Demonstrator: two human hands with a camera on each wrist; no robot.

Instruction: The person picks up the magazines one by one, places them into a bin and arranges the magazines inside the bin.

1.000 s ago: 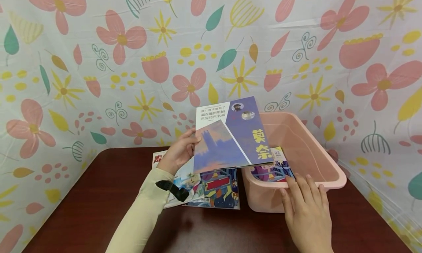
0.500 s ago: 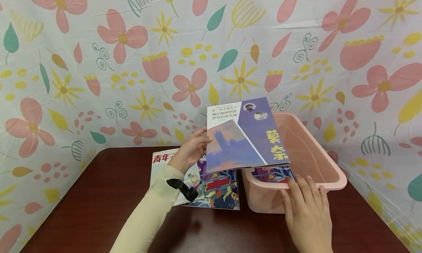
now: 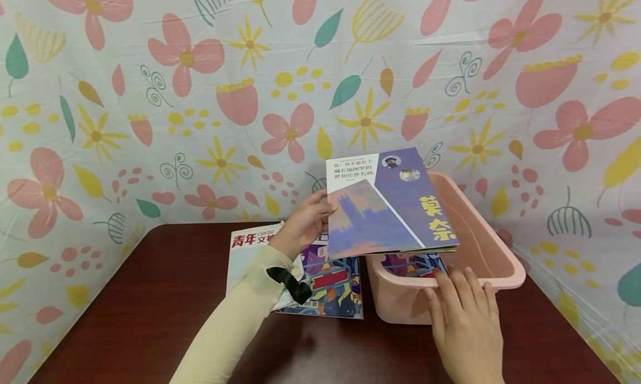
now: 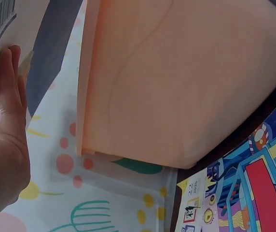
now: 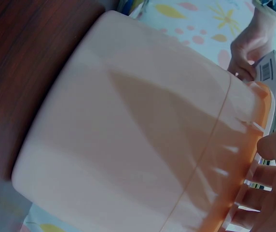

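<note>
My left hand [image 3: 302,222] pinches the left edge of a thin purple-and-white picture book [image 3: 408,197], thumb on the cover and fingers underneath. The book is held up over the left part of a pink plastic tub [image 3: 473,222]. In the left wrist view its barcoded back cover [image 4: 20,29] shows beside the fingers [image 4: 10,92]. My right hand [image 3: 468,325] grips the tub's front rim, fingertips over the edge. A colourful magazine [image 3: 413,266] lies inside the tub, partly hidden by the book. The right wrist view shows the tub's outer wall [image 5: 128,130].
Left of the tub, a magazine with red lettering [image 3: 245,240] overlaps another colourful magazine [image 3: 333,286], both partly behind my left forearm. They lie on a dark reddish-brown table [image 3: 170,289]. A flower-printed cloth [image 3: 250,111] hangs behind the table.
My left hand has carried the book to the right, further over the tub. More of the red-lettered magazine is uncovered. The right hand stays on the rim.
</note>
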